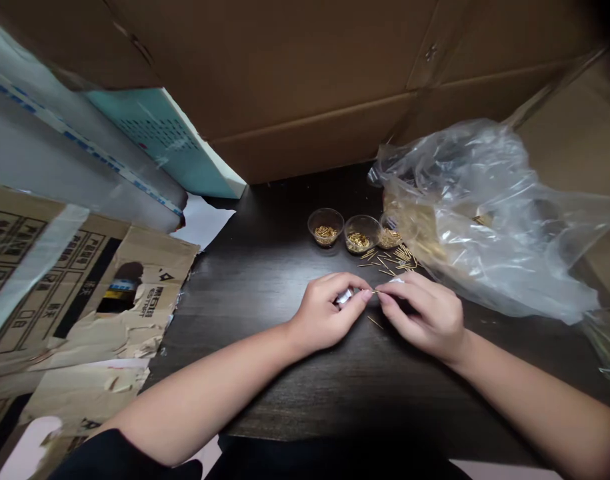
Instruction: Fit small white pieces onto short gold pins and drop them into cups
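Above the dark table, my left hand (327, 312) and my right hand (427, 312) meet almost fingertip to fingertip. Both are closed in a pinch on a thin gold-coloured metal pin (375, 291), mostly covered by the fingers. Something white (345, 296) shows inside my left hand, and another white bit (397, 281) is at my right fingers; I cannot tell what they are. Below the fingertips a single pin (375, 323) lies on the table. Just beyond my hands is a loose scatter of similar pins (403, 255).
Clear cups of small gold parts stand behind the hands: a left cup (325, 228), a middle cup (362, 233) and a right cup (389, 238). A crumpled plastic bag (505, 233) lies right. Cardboard (305, 73) walls the back; a torn carton (149, 267) stands left.
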`<state>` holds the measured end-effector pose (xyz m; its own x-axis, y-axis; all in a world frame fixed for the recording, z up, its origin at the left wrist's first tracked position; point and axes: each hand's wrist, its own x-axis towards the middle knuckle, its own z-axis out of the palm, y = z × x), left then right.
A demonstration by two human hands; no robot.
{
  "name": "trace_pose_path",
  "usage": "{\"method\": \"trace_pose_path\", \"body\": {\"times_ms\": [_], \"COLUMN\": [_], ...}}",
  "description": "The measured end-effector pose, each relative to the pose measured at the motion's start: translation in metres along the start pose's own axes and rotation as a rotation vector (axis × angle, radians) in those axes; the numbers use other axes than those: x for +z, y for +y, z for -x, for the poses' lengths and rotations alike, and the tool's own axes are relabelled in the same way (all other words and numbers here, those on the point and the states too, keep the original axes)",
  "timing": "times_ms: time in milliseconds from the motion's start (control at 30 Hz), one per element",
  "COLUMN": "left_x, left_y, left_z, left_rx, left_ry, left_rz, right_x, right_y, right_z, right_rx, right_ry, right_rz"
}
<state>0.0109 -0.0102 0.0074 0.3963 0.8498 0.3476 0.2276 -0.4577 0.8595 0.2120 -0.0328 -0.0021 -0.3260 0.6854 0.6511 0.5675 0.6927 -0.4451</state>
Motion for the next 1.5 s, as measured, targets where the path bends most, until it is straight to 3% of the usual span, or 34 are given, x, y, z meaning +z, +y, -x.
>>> {"method": "trace_pose_path", "body": {"times_ms": [500, 800, 900, 1000, 1233, 1500], "left_x": [-0.0005, 0.0025, 0.0032, 0.0025, -0.0005, -0.0006], "left_y": [-0.0011, 0.0005, 0.0001, 0.0004, -0.0022, -0.0048], "left_z": [-0.0047, -0.0038, -0.0043, -0.0056, -0.0074, -0.0068], "left_rx": [0.019, -0.280, -0.324, -0.285, -0.026, 0.036], "left_ry": [-0.026, -0.048, -0.061, -0.077, -0.081, -0.087], "left_rz": [-0.011, 0.165, 0.209, 0.170, 0.005, -0.025], "right_x": [-0.0019, -0.0023, -0.0017, -0.0013, -0.0033, -0.0040], "right_y": [0.0048, 0.0073, 0.0084, 0.0093, 0.0076, 0.0061], "right_z": [0.0024, 0.0071, 0.0087, 0.0094, 0.0043, 0.0014], "right_rx": [0.002, -0.066, -0.080, -0.073, -0.005, 0.044], "right_ry": [-0.039, -0.051, -0.069, -0.090, -0.107, -0.119], "right_rz": [0.048, 0.148, 0.181, 0.179, 0.110, 0.031]}}
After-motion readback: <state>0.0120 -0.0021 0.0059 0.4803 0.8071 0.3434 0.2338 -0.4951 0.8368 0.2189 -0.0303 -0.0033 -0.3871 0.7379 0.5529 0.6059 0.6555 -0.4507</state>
